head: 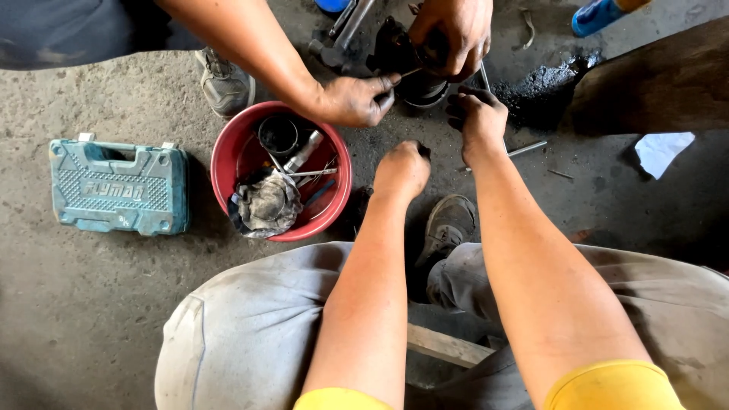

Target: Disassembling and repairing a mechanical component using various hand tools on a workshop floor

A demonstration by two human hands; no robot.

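**Greasy hands around a black part**

While the seated person's left hand [402, 168] is curled into a loose fist just short of the work, I cannot tell whether it holds anything. Their right hand [477, 115] is bent at the fingers, touching the black part [402, 57] on the floor; whether it grips something I cannot tell either. Opposite, a co-worker's hand [357, 99] pinches a thin rod against the part, and a second hand [453, 34] grips it from above. Beside them stands a red bucket [228, 163] of rags and tools, with a teal tool case [118, 186] further left. An oil patch [547, 80] darkens the concrete floor [76, 304] on the right.
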